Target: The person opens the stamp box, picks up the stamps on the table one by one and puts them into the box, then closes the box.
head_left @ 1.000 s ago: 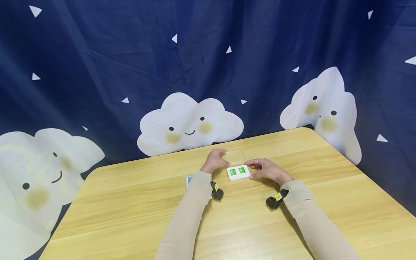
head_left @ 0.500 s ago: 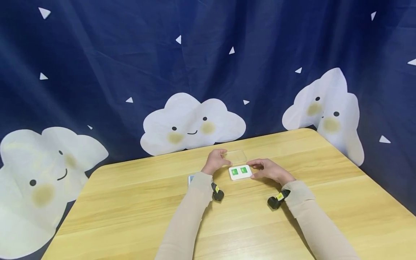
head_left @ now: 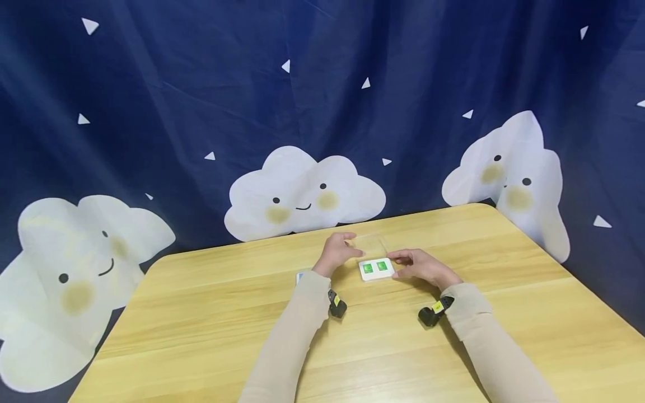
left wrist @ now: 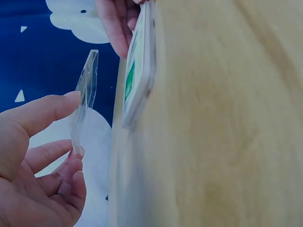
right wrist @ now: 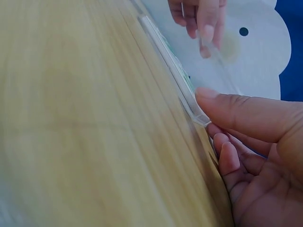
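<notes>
My left hand (head_left: 336, 253) pinches a thin clear plastic lid (left wrist: 86, 101) by its edge, thumb on one face and fingers at the other side. The lid is tilted up, apart from the flat case below. That case (head_left: 375, 270) is white-topped with clear edges and two green squares, and lies on the table. My right hand (head_left: 423, 266) grips its right end, with the thumb (right wrist: 227, 105) at the top edge and the fingers curled by the far side. In the head view the lid is faint, partly behind the left fingers.
A small blue-and-white flat item (head_left: 299, 277) lies beside the left wrist, mostly hidden by the sleeve. The wooden table (head_left: 211, 313) ends at a dark blue curtain (head_left: 191, 73) with white clouds. Black wrist cameras (head_left: 336, 305) sit on both wrists.
The lid has changed tilt and now shows less of its face in the head view. My right hand keeps its grip on the case. The whole head view has shifted slightly.
</notes>
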Demonstrator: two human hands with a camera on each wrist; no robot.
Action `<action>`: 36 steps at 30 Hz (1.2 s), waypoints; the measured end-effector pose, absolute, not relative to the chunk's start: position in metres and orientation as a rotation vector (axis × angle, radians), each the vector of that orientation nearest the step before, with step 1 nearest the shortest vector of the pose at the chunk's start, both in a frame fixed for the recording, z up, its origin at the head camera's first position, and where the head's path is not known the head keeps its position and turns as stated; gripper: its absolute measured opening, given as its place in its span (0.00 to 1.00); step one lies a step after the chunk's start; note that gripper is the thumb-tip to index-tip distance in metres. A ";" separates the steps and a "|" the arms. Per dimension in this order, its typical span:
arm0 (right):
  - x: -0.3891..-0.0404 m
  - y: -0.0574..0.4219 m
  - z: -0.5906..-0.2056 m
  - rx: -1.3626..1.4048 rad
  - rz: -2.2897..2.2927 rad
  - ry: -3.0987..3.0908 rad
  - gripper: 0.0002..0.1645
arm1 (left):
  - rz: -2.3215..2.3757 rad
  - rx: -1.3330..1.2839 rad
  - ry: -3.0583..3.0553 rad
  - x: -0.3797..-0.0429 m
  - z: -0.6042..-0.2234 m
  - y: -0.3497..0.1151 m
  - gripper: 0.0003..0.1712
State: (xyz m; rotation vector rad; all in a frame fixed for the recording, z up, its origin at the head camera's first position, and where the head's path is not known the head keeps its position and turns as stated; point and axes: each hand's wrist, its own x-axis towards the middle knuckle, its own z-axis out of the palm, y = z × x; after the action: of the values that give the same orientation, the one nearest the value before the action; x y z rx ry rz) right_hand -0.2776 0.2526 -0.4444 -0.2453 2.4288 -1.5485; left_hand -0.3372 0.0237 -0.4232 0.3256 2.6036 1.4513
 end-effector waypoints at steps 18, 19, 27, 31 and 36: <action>-0.277 0.257 -0.450 -0.305 -1.621 2.370 0.39 | 1.443 0.304 2.552 -0.305 -0.417 0.020 0.33; -0.277 0.257 -0.450 -0.303 -1.627 2.366 0.40 | 1.433 0.309 2.555 -0.305 -0.417 0.020 0.33; -0.278 0.258 -0.449 -0.281 -1.635 2.354 0.41 | 1.404 0.356 2.535 -0.298 -0.423 0.019 0.35; -0.278 0.258 -0.450 -0.277 -1.646 2.340 0.42 | 1.419 0.369 2.515 -0.296 -0.425 0.020 0.35; -0.279 0.258 -0.450 -0.293 -1.651 2.331 0.42 | 1.434 0.375 2.498 -0.295 -0.427 0.020 0.34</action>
State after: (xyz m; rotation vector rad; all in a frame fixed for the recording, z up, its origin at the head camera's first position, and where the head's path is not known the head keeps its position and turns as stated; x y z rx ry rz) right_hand -0.2786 0.2581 -0.4504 -0.2933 2.3313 -1.6512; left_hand -0.2953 0.0196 -0.4267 0.3748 2.4977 1.4336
